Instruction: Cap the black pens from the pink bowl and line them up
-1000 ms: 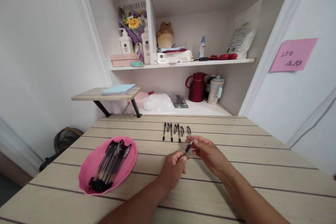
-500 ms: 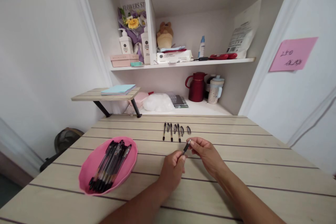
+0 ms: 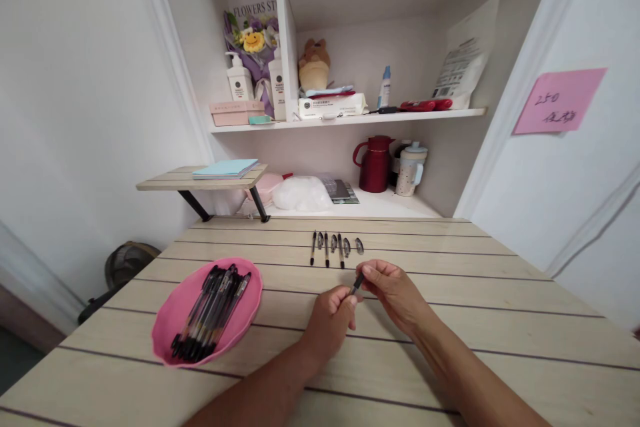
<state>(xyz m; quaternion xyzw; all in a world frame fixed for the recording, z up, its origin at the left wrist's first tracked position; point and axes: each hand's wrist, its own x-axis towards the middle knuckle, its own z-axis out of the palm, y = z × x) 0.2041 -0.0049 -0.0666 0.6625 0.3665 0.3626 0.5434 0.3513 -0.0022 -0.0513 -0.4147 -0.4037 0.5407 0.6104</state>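
Observation:
A black gel pen (image 3: 357, 283) slants between my two hands. My left hand (image 3: 330, 323) is closed around its lower part, which the fingers mostly hide. My right hand (image 3: 395, 290) pinches its upper end between thumb and fingertips, covering the tip. Just beyond the hands lie three uncapped pens (image 3: 327, 251) in a row, pointing away from me. Dark pen caps (image 3: 359, 246) lie between and to the right of them. To the left, a pink scalloped tray (image 3: 173, 310) holds a pile of several capped black pens (image 3: 215, 313).
The slatted wooden table (image 3: 450, 340) reaches back to a white shelf unit. A small raised stand (image 3: 170, 178) with blue paper (image 3: 225, 169) is at the back left. A red thermos jug (image 3: 375, 165) and a pale tumbler (image 3: 411, 170) stand behind the table.
The right fingertips have shifted slightly on the pen's upper end, and the silvery tip seen there before is now covered. The left hand keeps its hold; the laid-out pens and caps are unchanged.

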